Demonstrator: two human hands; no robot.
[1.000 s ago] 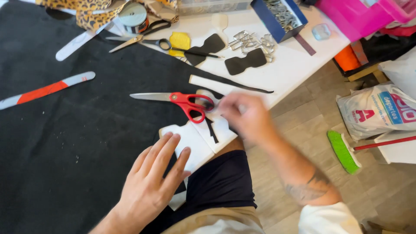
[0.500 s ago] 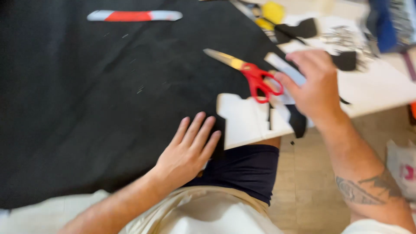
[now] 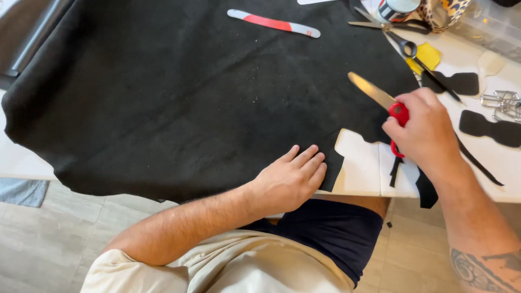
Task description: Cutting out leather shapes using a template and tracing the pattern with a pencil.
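Head view shows the red-handled scissors point(image 3: 386, 103) lying at the right edge of a large black sheet point(image 3: 179, 92) (leather or suede, by the look of it), blade pointing up and to the left. The right hand point(image 3: 426, 133) covers the red handle, its grip clenched around it, so only part of the handle shows. The left hand point(image 3: 290, 179) lies flat and released, palm down, on the near edge of the black sheet, just left of a notch cut out of that edge.

Where the sheet is cut away, the white counter point(image 3: 361, 173) shows through, with narrow black offcuts point(image 3: 426, 190) hanging over its front edge near the right wrist.

Farther back, a long strip with a red middle and grey ends point(image 3: 274, 23) rests on the sheet. A second pair of scissors with dark handles point(image 3: 388, 30) lies at the upper right, touching a yellow piece point(image 3: 426, 56). Two black cut-out shapes point(image 3: 488, 130) sit on the counter at the far right, with metal clips point(image 3: 502, 102) between them.
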